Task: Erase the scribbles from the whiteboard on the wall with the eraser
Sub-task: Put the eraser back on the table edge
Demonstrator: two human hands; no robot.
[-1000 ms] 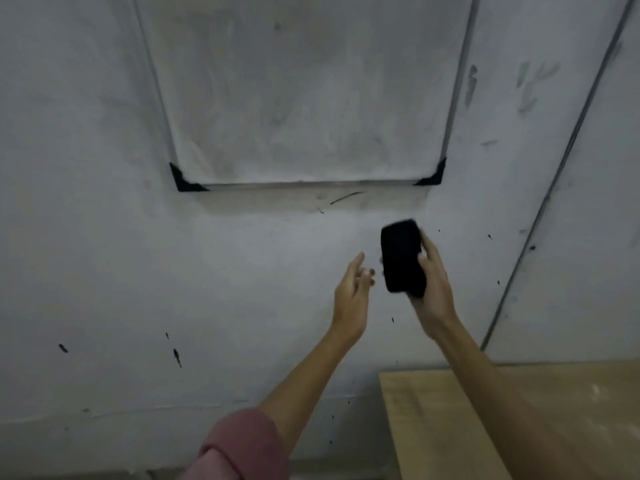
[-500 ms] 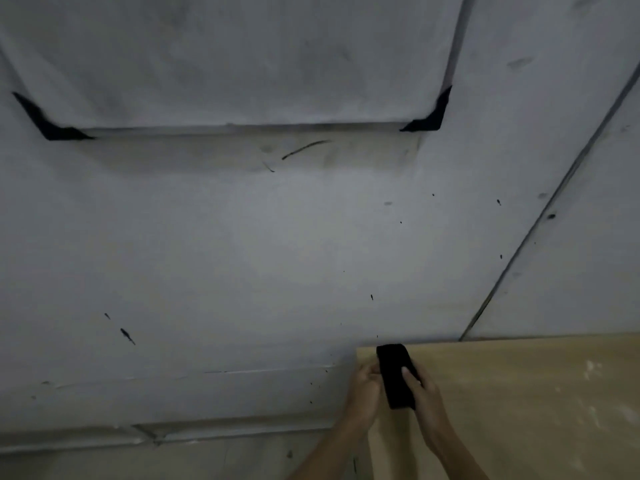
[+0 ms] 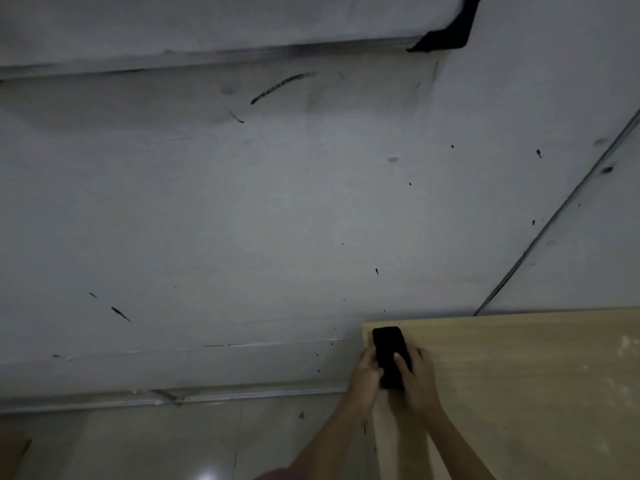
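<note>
Your hands carried the eraser (image 3: 390,355) down from the wall | now: both hands' fingers grip it at desk (image 3: 519,393) far-left corner | step: setting down | next: release flat, whiteboard (image 3: 207,22) looks wiped.

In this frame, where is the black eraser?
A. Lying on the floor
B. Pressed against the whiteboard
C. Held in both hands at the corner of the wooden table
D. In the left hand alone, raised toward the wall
C: the eraser sits between the left hand and right hand over the wooden table corner, well below the whiteboard.
</note>
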